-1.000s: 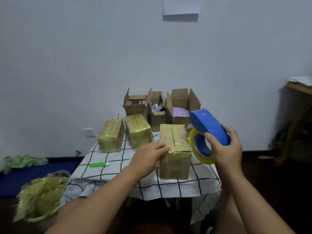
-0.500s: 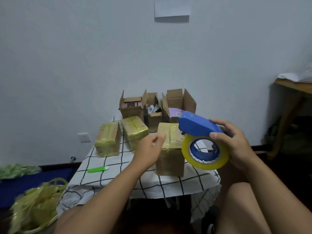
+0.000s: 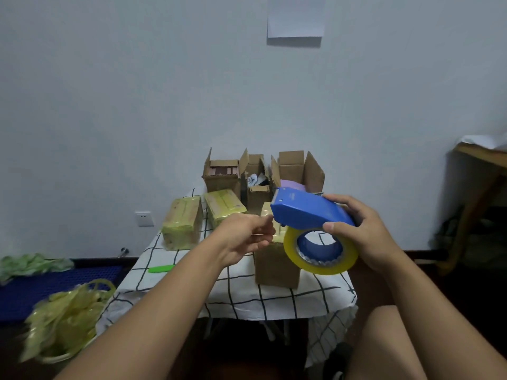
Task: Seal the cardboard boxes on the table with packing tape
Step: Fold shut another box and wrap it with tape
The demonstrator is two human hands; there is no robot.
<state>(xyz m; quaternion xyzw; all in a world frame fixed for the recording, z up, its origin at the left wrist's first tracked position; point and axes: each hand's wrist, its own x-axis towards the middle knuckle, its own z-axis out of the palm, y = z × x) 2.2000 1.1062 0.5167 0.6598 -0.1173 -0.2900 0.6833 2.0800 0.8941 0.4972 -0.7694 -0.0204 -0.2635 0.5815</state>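
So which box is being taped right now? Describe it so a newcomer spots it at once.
Find the table with the checked cloth. The box in progress stands nearest its front edge, just below the blue tape dispenser in the right hand. Unlike the two fully yellow-wrapped boxes, its front is bare brown cardboard.

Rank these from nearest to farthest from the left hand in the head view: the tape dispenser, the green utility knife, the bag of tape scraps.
1. Tape dispenser: just right of the left hand, held by the right hand.
2. Green utility knife: on the tablecloth, lower left.
3. Bag of tape scraps: off the table, far lower left.
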